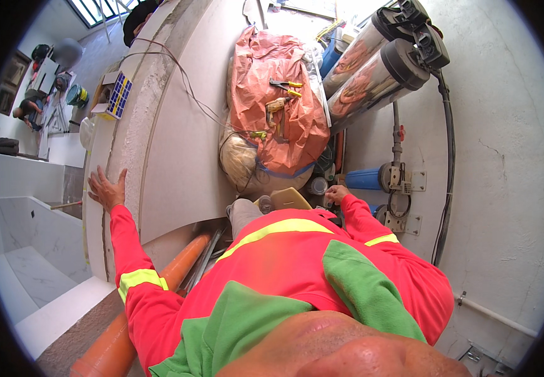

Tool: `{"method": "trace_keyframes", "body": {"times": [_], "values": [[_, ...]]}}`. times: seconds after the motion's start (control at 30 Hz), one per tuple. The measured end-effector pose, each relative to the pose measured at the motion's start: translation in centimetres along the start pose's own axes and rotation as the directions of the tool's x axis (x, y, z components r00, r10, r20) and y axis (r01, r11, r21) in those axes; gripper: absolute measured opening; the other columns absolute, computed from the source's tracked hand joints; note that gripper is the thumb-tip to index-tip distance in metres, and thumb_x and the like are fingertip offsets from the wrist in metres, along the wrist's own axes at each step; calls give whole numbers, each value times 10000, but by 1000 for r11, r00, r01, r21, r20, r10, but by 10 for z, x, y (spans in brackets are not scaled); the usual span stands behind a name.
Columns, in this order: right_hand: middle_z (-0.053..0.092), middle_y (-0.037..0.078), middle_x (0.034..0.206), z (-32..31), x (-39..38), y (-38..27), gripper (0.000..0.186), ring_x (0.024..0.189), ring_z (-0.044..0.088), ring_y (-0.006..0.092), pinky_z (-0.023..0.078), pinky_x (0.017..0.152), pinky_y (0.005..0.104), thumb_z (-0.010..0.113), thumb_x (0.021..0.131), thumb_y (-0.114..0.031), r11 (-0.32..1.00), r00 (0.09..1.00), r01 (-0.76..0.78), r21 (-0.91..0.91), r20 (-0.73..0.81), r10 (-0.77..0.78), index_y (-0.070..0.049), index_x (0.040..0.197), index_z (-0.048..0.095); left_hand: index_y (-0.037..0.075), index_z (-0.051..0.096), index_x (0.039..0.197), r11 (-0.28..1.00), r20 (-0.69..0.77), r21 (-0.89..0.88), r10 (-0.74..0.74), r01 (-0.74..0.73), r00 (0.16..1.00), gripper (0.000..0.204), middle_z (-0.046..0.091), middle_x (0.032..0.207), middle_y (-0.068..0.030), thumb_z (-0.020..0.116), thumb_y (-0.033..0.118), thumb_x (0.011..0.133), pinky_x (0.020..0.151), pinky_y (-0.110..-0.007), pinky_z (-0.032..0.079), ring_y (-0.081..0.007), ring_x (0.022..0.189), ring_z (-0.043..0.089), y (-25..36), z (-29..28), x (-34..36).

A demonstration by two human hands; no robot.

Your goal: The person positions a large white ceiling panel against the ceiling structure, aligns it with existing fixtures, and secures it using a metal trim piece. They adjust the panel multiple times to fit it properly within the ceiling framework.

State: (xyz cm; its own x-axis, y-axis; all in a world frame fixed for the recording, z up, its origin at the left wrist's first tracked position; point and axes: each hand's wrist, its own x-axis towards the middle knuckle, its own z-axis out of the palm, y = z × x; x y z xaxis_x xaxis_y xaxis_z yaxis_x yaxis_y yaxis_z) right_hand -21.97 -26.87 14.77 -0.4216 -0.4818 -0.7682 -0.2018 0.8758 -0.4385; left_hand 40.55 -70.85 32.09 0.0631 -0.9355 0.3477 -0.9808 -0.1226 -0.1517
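My left hand rests on top of the wall ledge at the left, fingers spread, holding nothing. In front of my body, my right hand is closed with its fingers curled; whether anything is in it I cannot make out. It is beside a round grey-white container and close to a blue filter housing on the right wall. Ahead lies a bundle under an orange-red plastic sheet. On the sheet are pliers-like tools with yellow handles and a dusty yellowish power tool.
Two large clear cylinders with black caps lean at the right. A grey pipe with a red valve runs along the wall. A thin cable crosses the ledge near a blue-and-yellow box. An orange pipe lies left of me. A person is far left.
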Motion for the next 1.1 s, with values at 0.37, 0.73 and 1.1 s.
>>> {"method": "trace_keyframes", "body": {"times": [0.37, 0.73, 1.1], "values": [[725, 97, 911, 4, 2, -5, 292, 740, 693, 175, 555, 683, 338, 727, 866, -211, 998, 998, 58, -23, 14, -57, -44, 1105, 711, 223, 378, 1497, 1000, 32, 22, -6, 5, 999, 996, 371, 1507, -130, 613, 803, 721, 1158, -620, 197, -315, 1460, 258, 1, -3, 2], [709, 75, 874, 5, -5, -10, 266, 713, 670, 154, 543, 627, 299, 716, 876, -196, 1000, 1000, 7, 15, 30, -8, -53, 1100, 712, 224, 381, 1495, 1000, 33, 23, 0, 0, 999, 990, 370, 1510, -128, 615, 800, 724, 1156, -617, 200, -315, 1459, 262, 1, -2, 2], [712, 72, 861, 6, -2, -15, 274, 712, 673, 150, 546, 643, 309, 710, 872, -225, 995, 1000, 6, -96, 6, -5, -62, 1092, 717, 229, 387, 1490, 1000, 11, 12, 2, -3, 1000, 983, 386, 1494, -116, 621, 796, 722, 1154, -617, 208, -310, 1449, 279, 0, 2, 2]]}}
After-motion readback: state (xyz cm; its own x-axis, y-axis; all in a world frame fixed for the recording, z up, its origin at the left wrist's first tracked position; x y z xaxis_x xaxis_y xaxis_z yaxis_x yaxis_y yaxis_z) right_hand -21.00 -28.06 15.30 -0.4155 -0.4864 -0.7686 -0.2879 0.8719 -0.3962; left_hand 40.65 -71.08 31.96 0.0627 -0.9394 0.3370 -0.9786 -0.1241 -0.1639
